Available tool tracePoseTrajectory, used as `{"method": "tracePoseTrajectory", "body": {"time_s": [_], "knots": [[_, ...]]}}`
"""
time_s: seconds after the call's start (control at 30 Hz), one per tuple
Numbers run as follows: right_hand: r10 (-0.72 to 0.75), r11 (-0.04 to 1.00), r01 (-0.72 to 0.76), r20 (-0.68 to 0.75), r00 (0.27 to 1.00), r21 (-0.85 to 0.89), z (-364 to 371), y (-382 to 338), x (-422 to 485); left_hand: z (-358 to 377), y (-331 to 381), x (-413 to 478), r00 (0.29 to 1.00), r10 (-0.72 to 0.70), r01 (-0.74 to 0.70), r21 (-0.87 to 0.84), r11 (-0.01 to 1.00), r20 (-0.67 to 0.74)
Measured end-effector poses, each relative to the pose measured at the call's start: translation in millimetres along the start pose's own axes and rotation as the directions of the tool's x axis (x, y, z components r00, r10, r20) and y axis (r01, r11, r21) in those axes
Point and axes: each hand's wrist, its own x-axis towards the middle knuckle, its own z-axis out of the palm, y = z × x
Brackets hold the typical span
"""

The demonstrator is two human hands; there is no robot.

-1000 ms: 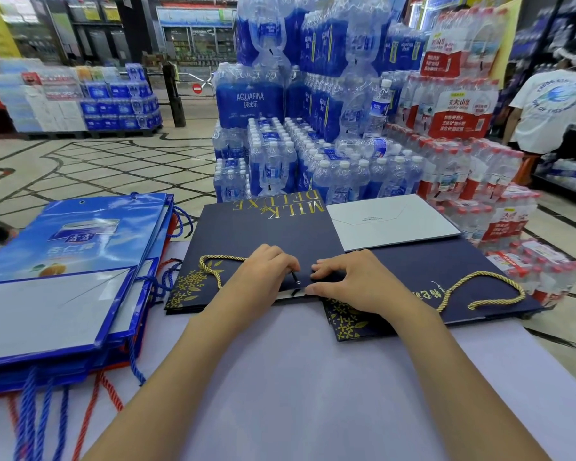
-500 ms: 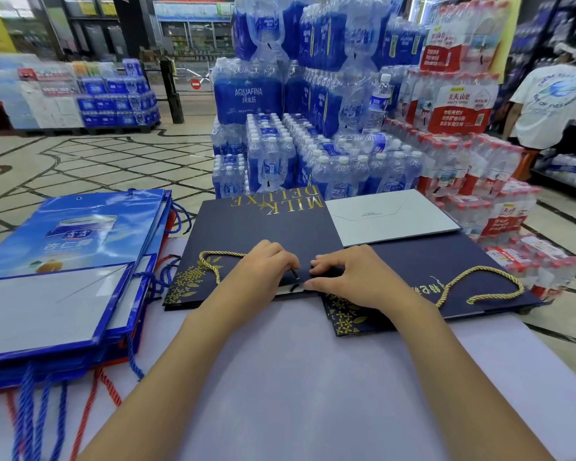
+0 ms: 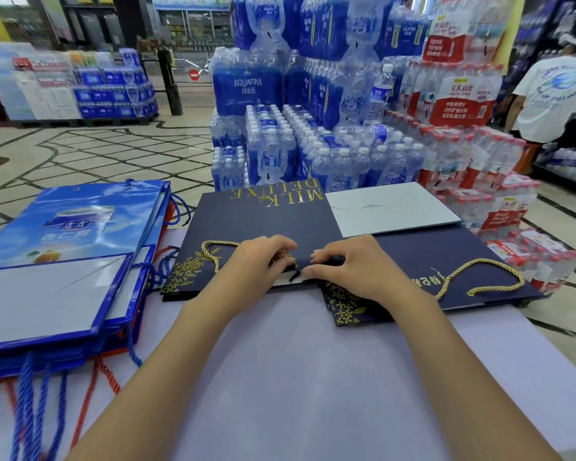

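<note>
My left fingers (image 3: 280,243) pinch the gold cord (image 3: 213,252) at the edge of the navy bag (image 3: 263,217); my right fingers (image 3: 326,255) pinch that edge beside them. Handle half fitted, I judge; one end unfixed.

Two bare forearms are extended forward, converging at the centre. The left hand (image 3: 263,264) is held palm down with fingers curled under; the right hand (image 3: 356,267) is set just beside it, thumb and forefinger pinched.

Matt paper bag (image 3: 260,217) (twisted gold cord (image 3: 213,252)); glossy blue bags (image 3: 80,221).
</note>
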Motion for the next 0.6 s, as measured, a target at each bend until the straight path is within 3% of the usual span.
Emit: {"method": "tracePoseTrajectory", "body": {"time_s": [0.27, 0.4, 0.53, 0.6], "knots": [[-0.117, 0.991, 0.110, -0.098, 0.988, -0.075, -1, -2, 0, -9, -1, -5, 0.991, 0.120, -0.118, -0.051, 0.992, 0.052], [-0.157, 0.987, 0.146, -0.211, 0.965, -0.070, 3, 0, 2, -12, -4, -4, 0.979, 0.180, -0.185, 0.042, 0.982, 0.097], [-0.403, 0.898, 0.286, -0.367, 0.838, -0.334, 4, -7, 2, -9, -5, -4, 0.980, 0.198, -0.199, 0.072, 0.977, 0.025], [-0.456, 0.860, 0.286, -0.386, 0.802, -0.422, 6, -14, 0, -9, -4, -4, 0.980, 0.198, -0.197, 0.074, 0.978, 0.000]]}}
